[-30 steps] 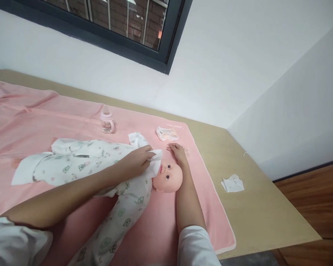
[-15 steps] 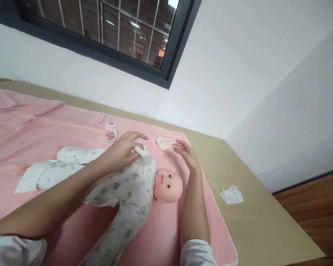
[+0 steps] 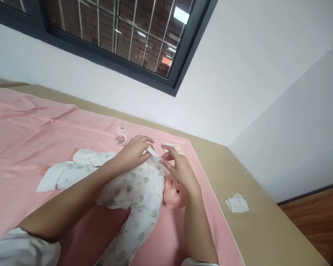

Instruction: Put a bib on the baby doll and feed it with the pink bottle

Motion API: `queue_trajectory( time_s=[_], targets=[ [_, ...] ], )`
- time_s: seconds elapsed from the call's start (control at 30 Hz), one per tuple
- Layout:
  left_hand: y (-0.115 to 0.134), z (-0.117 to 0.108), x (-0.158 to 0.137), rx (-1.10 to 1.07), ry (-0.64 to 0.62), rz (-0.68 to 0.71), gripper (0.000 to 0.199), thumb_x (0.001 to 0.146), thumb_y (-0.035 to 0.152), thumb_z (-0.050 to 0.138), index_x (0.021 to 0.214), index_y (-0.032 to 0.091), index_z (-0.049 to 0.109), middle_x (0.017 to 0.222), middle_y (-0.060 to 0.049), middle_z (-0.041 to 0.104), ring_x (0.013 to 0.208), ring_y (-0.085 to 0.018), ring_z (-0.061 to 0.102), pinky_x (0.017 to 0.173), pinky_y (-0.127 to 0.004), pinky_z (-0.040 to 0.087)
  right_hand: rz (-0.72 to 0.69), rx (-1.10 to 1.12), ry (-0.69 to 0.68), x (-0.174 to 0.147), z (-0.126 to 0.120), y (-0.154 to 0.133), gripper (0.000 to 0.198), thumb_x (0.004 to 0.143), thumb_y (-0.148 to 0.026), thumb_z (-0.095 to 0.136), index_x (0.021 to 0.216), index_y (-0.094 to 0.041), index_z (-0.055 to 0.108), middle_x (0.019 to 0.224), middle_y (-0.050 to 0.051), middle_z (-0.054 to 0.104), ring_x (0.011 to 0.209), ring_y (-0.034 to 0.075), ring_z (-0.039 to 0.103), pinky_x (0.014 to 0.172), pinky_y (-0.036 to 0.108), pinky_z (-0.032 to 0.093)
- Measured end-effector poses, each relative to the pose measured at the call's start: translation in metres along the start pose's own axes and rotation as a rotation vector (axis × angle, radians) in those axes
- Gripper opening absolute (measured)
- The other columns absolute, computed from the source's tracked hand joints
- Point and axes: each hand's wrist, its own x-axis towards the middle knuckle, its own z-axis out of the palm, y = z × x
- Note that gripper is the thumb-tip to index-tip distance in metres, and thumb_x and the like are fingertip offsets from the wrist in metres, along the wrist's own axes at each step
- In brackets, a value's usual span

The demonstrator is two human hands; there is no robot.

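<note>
A doll (image 3: 175,194) in white print pyjamas lies on its back on the pink blanket (image 3: 161,229), head to the right. My left hand (image 3: 135,149) is above the doll's chest, closed on a white tissue (image 3: 154,157). From the right, my right hand (image 3: 180,166) reaches over the doll's head and partly covers its face. Its thumb and a finger meet at the tissue's right edge, with the index finger raised. Behind the hands lies a soft, flat plastic packet (image 3: 174,147), partly hidden by my right fingers.
A small baby bottle (image 3: 121,135) with a pink collar stands beyond my left hand. A crumpled white tissue (image 3: 237,203) lies on the wooden tabletop (image 3: 219,166) at right. A white wall (image 3: 211,92) and a dark-framed window (image 3: 166,87) rise behind the table.
My right hand has moved left, from beside the packet to the tissue's edge, and now covers part of the doll's face. My left hand still holds the tissue. The view has shifted slightly.
</note>
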Motion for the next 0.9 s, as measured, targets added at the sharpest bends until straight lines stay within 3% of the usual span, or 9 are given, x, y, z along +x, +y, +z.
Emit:
queue_trajectory(
  time_s=[0.2, 0.4, 0.5, 0.57, 0.7, 0.9],
  targets=[
    [-0.006, 0.0, 0.005, -0.036, -0.018, -0.006, 0.036, 0.083, 0.024, 0.045, 0.106, 0.018, 0.072, 0.132, -0.009, 0.064, 0.127, -0.03, 0.053, 0.11, -0.046, 0.039, -0.029, 0.15, 0.019, 0.007, -0.003, 0.009, 0.032, 0.088, -0.031, 0.064, 0.118, -0.026, 0.055, 0.091, 0.001, 0.07, 0.084, 0.016, 0.067, 0.087, 0.034, 0.052],
    [-0.048, -0.027, 0.006, -0.128, 0.006, -0.131, 0.041, 0.089, 0.044, 0.047, 0.116, 0.023, 0.07, 0.13, -0.004, 0.067, 0.124, -0.028, 0.058, 0.107, -0.04, 0.043, 0.137, 0.082, 0.208, 0.013, -0.029, 0.055, 0.022, 0.082, -0.037, 0.064, 0.077, -0.022, 0.048, 0.079, -0.001, 0.061, 0.067, 0.012, 0.054, 0.063, 0.025, 0.044],
    [-0.075, -0.047, 0.004, -0.155, 0.064, -0.301, 0.043, 0.086, 0.049, 0.049, 0.115, 0.025, 0.071, 0.131, -0.002, 0.067, 0.122, -0.029, 0.06, 0.104, -0.037, 0.045, 0.231, 0.051, 0.231, 0.012, -0.047, 0.087, 0.014, 0.079, -0.034, 0.06, 0.083, -0.021, 0.058, 0.083, 0.001, 0.063, 0.064, 0.012, 0.053, 0.057, 0.024, 0.041],
    [-0.092, -0.056, 0.002, -0.164, 0.095, -0.367, 0.044, 0.084, 0.051, 0.052, 0.113, 0.025, 0.072, 0.128, -0.002, 0.069, 0.121, -0.029, 0.06, 0.105, -0.036, 0.044, 0.294, -0.013, 0.218, 0.012, -0.056, 0.104, 0.018, 0.078, -0.028, 0.055, 0.09, -0.02, 0.065, 0.088, 0.004, 0.066, 0.065, 0.014, 0.055, 0.059, 0.026, 0.043],
    [-0.116, -0.066, -0.002, -0.172, 0.135, -0.497, 0.041, 0.084, 0.05, 0.054, 0.108, 0.023, 0.073, 0.129, -0.004, 0.069, 0.118, -0.029, 0.062, 0.105, -0.037, 0.043, 0.395, -0.204, 0.182, 0.024, -0.064, 0.127, 0.028, 0.076, -0.016, 0.047, 0.087, -0.02, 0.073, 0.094, 0.007, 0.072, 0.068, 0.015, 0.059, 0.065, 0.029, 0.046],
    [-0.116, -0.073, -0.006, -0.188, 0.134, -0.563, 0.039, 0.087, 0.046, 0.054, 0.114, 0.021, 0.07, 0.131, -0.006, 0.067, 0.118, -0.028, 0.061, 0.107, -0.039, 0.042, 0.271, -0.16, 0.189, 0.061, -0.066, 0.135, 0.033, 0.078, -0.022, 0.053, 0.103, -0.019, 0.074, 0.102, 0.008, 0.074, 0.071, 0.016, 0.062, 0.074, 0.032, 0.051]
  ],
)
